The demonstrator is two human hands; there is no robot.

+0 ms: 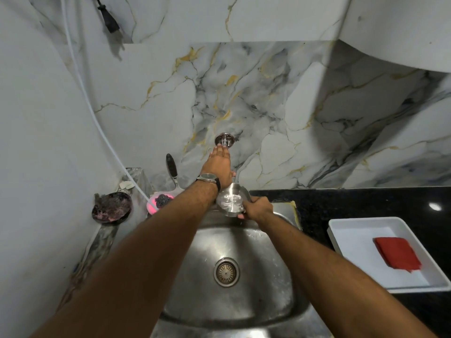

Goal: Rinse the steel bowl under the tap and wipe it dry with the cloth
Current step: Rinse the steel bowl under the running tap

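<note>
Over the far rim of the sink (244, 303), the right hand (258, 208) grips the steel bowl (231, 200), water pooled inside it. The left hand (219, 167) lies flat, fingers extended, over the tap (224, 140). Right of the sink, the red cloth (397, 254) lies folded in a white tray (353, 230) on the table (366, 203).

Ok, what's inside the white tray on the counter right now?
The white tray holds only a folded red cloth, lying flat toward its right side; the rest of the tray floor is bare. Whatever might sit under the cloth is covered and cannot be seen.
</note>
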